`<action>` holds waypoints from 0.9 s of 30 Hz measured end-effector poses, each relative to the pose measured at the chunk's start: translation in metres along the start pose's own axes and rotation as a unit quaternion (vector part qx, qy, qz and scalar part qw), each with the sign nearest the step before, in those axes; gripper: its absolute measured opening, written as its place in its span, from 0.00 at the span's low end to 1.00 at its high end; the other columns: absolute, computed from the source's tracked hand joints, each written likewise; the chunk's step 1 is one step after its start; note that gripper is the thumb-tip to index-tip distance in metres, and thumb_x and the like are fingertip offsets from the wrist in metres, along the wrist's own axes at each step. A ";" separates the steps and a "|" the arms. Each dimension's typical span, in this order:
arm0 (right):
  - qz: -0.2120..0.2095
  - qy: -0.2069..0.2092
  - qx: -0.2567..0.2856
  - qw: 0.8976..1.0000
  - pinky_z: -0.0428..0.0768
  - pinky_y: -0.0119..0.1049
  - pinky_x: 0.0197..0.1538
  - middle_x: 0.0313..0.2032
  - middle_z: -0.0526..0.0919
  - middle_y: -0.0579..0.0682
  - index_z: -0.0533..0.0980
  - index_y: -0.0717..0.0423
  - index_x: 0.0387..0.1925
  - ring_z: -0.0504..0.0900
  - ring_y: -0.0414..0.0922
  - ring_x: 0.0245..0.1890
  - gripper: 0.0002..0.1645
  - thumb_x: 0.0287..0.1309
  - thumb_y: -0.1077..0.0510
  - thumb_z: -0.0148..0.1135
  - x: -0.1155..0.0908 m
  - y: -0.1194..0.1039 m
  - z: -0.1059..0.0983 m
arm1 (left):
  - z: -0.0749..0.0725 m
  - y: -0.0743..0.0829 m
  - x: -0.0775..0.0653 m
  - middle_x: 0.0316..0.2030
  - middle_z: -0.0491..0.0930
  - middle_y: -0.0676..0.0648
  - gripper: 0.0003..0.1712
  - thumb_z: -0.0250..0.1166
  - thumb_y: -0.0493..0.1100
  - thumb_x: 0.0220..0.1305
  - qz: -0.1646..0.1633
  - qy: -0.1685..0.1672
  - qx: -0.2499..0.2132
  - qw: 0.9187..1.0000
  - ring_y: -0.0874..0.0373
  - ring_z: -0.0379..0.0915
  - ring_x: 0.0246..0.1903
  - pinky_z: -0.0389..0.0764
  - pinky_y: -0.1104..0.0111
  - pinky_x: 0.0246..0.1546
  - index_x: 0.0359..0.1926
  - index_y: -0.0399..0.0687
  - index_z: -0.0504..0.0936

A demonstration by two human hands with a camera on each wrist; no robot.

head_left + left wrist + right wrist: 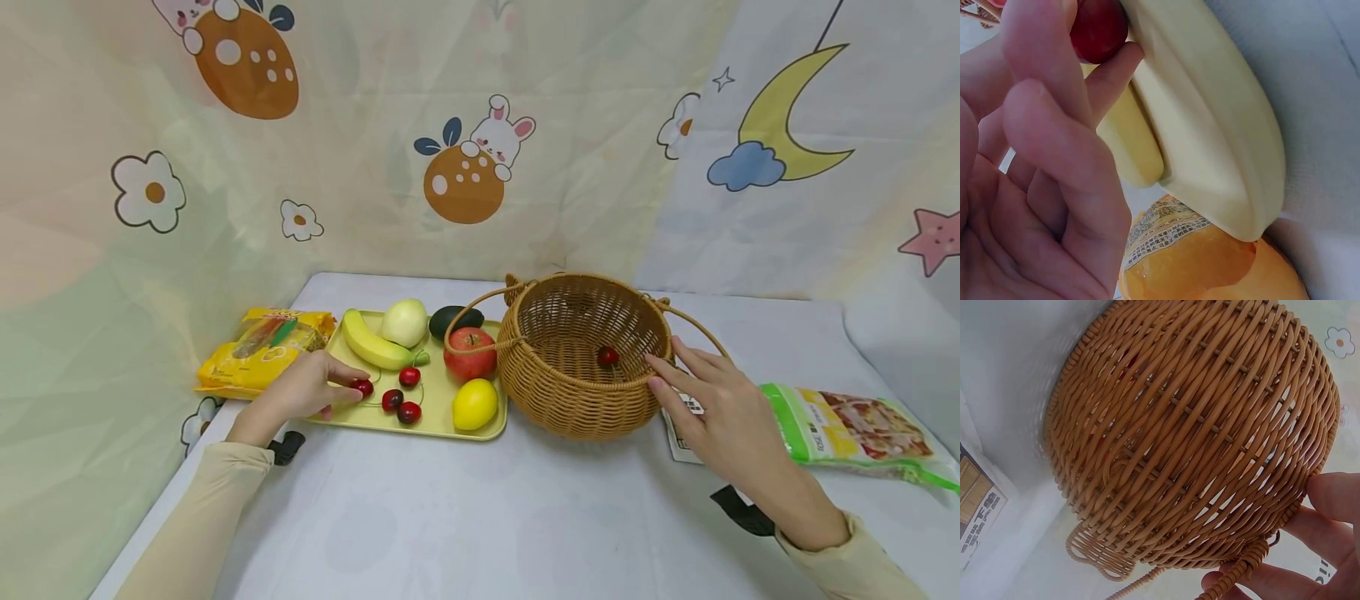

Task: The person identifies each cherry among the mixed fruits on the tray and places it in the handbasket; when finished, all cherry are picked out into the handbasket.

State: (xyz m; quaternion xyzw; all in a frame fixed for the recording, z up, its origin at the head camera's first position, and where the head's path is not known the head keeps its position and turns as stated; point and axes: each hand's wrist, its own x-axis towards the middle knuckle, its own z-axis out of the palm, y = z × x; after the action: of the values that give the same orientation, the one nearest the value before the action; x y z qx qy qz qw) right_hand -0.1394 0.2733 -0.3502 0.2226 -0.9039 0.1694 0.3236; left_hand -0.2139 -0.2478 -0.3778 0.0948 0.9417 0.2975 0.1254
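Note:
My left hand [309, 387] pinches a dark red cherry [1099, 31] between thumb and fingers, over the left side of the yellow tray [442, 432]. Close by on the tray lie more cherries [408, 412] with thin stems. My right hand [723, 417] grips the rim of the brown wicker basket [581, 408] on its right side, thumb outside and fingers at the rim. One cherry [607, 357] rests inside the basket. The basket's handle [1235, 575] hangs down past my fingers in the right wrist view.
The tray also bears a banana [375, 346], a pale round fruit [405, 323], a dark green fruit [442, 321], a red apple [468, 364] and a lemon [475, 405]. A yellow packet [262, 354] lies left, a green-edged packet [862, 429] right. A printed cloth hangs behind.

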 end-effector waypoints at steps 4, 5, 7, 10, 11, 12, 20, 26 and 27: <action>-0.001 0.002 -0.001 1.000 0.82 0.65 0.46 0.62 0.80 0.66 0.85 0.54 0.56 0.82 0.65 0.57 0.23 0.58 0.58 0.72 0.000 -0.001 -0.001 | -0.001 -0.001 0.000 0.48 0.89 0.43 0.22 0.73 0.43 0.64 0.000 -0.002 -0.002 1.000 0.58 0.70 0.11 0.71 0.70 0.15 0.59 0.48 0.86; -0.001 0.002 -0.001 1.000 0.81 0.65 0.46 0.62 0.80 0.66 0.85 0.54 0.56 0.82 0.65 0.57 0.23 0.58 0.58 0.72 0.000 -0.001 -0.001 | -0.001 -0.002 0.000 0.49 0.89 0.42 0.22 0.73 0.43 0.64 0.004 -0.003 -0.002 1.000 0.58 0.70 0.11 0.71 0.70 0.15 0.59 0.48 0.86; 0.000 0.001 -0.001 1.000 0.81 0.65 0.46 0.62 0.80 0.66 0.85 0.54 0.56 0.82 0.65 0.57 0.22 0.58 0.58 0.72 0.000 -0.001 -0.001 | -0.002 -0.003 -0.001 0.49 0.89 0.43 0.22 0.73 0.43 0.64 0.005 -0.002 -0.003 1.000 0.58 0.70 0.11 0.72 0.70 0.15 0.59 0.48 0.86; 0.001 -0.001 -0.001 1.000 0.81 0.65 0.47 0.62 0.80 0.66 0.85 0.54 0.56 0.82 0.65 0.57 0.23 0.58 0.58 0.72 0.000 -0.001 0.000 | -0.006 -0.005 -0.003 0.50 0.89 0.42 0.22 0.73 0.42 0.64 0.008 -0.003 -0.004 1.000 0.58 0.71 0.11 0.72 0.69 0.15 0.59 0.48 0.86; 0.001 -0.001 -0.001 1.000 0.81 0.65 0.47 0.62 0.80 0.66 0.85 0.54 0.56 0.82 0.65 0.57 0.23 0.58 0.58 0.72 0.000 -0.001 0.000 | -0.008 -0.005 -0.004 0.51 0.88 0.41 0.22 0.73 0.42 0.64 0.009 -0.005 -0.005 1.000 0.57 0.71 0.11 0.72 0.69 0.15 0.59 0.47 0.86; 0.001 -0.001 0.000 1.000 0.81 0.66 0.47 0.62 0.80 0.66 0.85 0.54 0.56 0.82 0.65 0.57 0.23 0.58 0.58 0.72 0.000 -0.001 0.000 | -0.010 -0.005 -0.006 0.51 0.88 0.41 0.22 0.73 0.42 0.63 0.005 -0.004 -0.006 1.000 0.57 0.71 0.12 0.72 0.69 0.15 0.59 0.48 0.86; 0.001 0.000 0.002 1.000 0.81 0.65 0.47 0.62 0.80 0.66 0.85 0.53 0.56 0.82 0.65 0.57 0.23 0.58 0.58 0.72 -0.001 0.000 0.000 | -0.035 0.000 -0.018 0.48 0.89 0.41 0.23 0.74 0.43 0.62 0.029 0.000 0.007 1.000 0.47 0.76 0.14 0.71 0.69 0.15 0.58 0.45 0.86; -0.002 0.003 -0.001 1.000 0.81 0.65 0.46 0.62 0.80 0.67 0.85 0.53 0.56 0.82 0.65 0.56 0.23 0.58 0.59 0.72 0.000 0.001 0.000 | -0.054 0.016 -0.024 0.43 0.90 0.47 0.21 0.76 0.43 0.60 0.038 -0.008 0.019 0.999 0.48 0.77 0.15 0.70 0.70 0.15 0.56 0.49 0.88; -0.004 0.003 -0.001 1.000 0.81 0.65 0.46 0.62 0.80 0.67 0.85 0.53 0.56 0.82 0.65 0.56 0.23 0.57 0.59 0.72 0.000 0.001 0.000 | -0.057 0.020 -0.023 0.42 0.90 0.48 0.21 0.76 0.44 0.60 0.036 -0.012 0.022 0.999 0.48 0.77 0.15 0.70 0.70 0.15 0.55 0.50 0.89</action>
State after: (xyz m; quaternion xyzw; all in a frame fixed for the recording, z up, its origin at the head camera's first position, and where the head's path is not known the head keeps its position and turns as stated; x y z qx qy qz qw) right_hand -0.1397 0.2738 -0.3508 0.2251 -0.9022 0.1685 0.3270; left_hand -0.2061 -0.2678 -0.3170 0.1350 0.9423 0.2802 0.1237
